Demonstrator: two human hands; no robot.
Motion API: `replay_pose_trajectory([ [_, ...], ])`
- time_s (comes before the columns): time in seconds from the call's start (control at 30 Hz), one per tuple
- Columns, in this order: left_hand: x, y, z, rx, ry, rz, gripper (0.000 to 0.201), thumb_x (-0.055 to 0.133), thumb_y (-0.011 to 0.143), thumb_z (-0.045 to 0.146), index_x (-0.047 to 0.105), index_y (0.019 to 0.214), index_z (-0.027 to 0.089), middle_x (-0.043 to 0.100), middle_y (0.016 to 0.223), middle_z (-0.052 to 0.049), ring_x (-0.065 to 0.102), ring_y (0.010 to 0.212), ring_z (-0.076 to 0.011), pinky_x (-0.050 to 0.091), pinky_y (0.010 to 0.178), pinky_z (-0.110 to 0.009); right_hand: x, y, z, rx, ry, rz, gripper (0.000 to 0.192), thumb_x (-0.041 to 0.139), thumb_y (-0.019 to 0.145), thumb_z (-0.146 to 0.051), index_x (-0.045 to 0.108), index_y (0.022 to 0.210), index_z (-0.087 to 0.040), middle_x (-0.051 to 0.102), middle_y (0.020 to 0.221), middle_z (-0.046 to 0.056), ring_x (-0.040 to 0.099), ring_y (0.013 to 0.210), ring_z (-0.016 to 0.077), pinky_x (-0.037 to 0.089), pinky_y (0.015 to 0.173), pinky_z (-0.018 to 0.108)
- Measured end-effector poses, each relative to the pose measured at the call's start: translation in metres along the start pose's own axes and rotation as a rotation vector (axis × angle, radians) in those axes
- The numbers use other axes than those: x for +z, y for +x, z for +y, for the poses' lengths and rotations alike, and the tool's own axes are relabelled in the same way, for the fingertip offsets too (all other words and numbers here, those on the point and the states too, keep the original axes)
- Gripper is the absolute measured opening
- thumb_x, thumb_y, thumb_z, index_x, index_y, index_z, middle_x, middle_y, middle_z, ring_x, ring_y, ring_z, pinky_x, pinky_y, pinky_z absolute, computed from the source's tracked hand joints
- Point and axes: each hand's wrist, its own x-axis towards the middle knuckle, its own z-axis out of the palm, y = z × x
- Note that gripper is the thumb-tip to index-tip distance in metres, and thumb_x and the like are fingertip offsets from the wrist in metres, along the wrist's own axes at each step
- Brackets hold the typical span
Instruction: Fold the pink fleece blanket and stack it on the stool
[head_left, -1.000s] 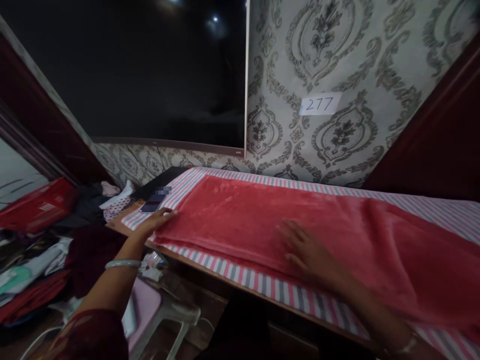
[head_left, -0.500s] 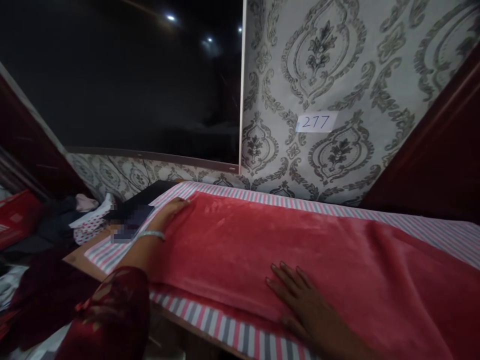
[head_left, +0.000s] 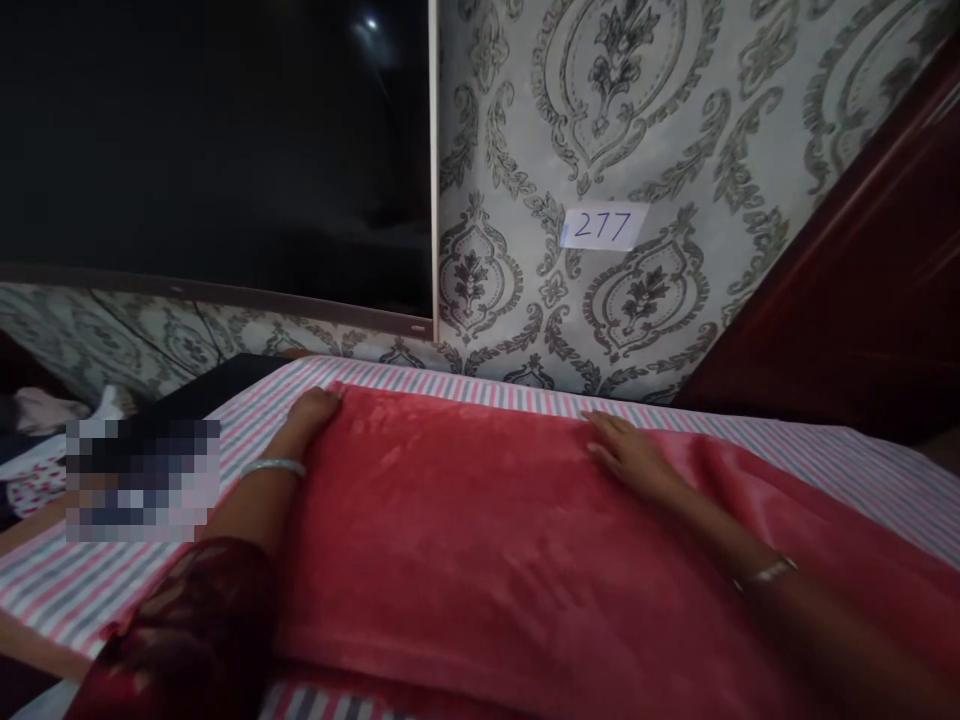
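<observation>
A red fleece blanket (head_left: 465, 540) lies spread along a table covered by a pink, white and grey striped cloth (head_left: 862, 465). My left hand (head_left: 307, 415) rests at the blanket's far left corner, fingers curled over the edge; whether it pinches the cloth I cannot tell. A silver bangle sits on that wrist. My right hand (head_left: 626, 450) lies flat on the blanket's far edge, fingers spread, holding nothing. A bracelet is on its wrist.
A patterned wall (head_left: 600, 130) with a paper label "277" (head_left: 602, 226) stands right behind the table. A dark screen (head_left: 210, 150) fills the upper left. A dark flat object (head_left: 202, 395) and a blurred patch lie at the table's left end. Dark red wood (head_left: 862, 290) is on the right.
The view has moved closer over the table. My right hand slid from the blanket's near edge to its far edge. My left hand stayed at the far left corner.
</observation>
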Motion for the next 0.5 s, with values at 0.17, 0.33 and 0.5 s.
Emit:
replay_pose_trajectory([
  [0.17, 0.007, -0.018, 0.004, -0.068, 0.077, 0.048, 0.054, 0.043, 0.091, 0.045, 0.054, 0.122, 0.002, 0.063, 0.12, -0.034, 0.062, 0.115, -0.0427, 0.049, 0.087, -0.046, 0.015, 0.025, 0.028, 0.21, -0.098, -0.145, 0.039, 0.044, 0.095, -0.031, 0.063, 0.122, -0.011, 0.069, 0.112, 0.018, 0.065, 0.105, 0.0302, 0.05, 0.088, 0.04],
  [0.33, -0.007, -0.015, 0.004, -0.025, 0.135, 0.188, 0.048, 0.039, 0.095, 0.041, 0.048, 0.127, 0.006, 0.06, 0.126, -0.031, 0.061, 0.115, -0.0429, 0.047, 0.089, -0.048, 0.004, 0.044, 0.03, 0.179, -0.003, -0.014, 0.022, 0.046, 0.091, -0.031, 0.064, 0.085, -0.018, 0.069, 0.09, 0.011, 0.064, 0.085, 0.024, 0.046, 0.076, 0.032],
  [0.5, -0.013, 0.004, 0.0, 0.008, 0.136, 0.28, 0.046, 0.036, 0.097, 0.039, 0.043, 0.13, 0.007, 0.055, 0.132, -0.031, 0.06, 0.117, -0.0408, 0.046, 0.09, -0.047, 0.012, 0.068, 0.025, 0.157, -0.044, 0.156, 0.02, 0.045, 0.091, -0.031, 0.06, 0.082, -0.02, 0.067, 0.089, 0.011, 0.06, 0.087, 0.025, 0.044, 0.076, 0.033],
])
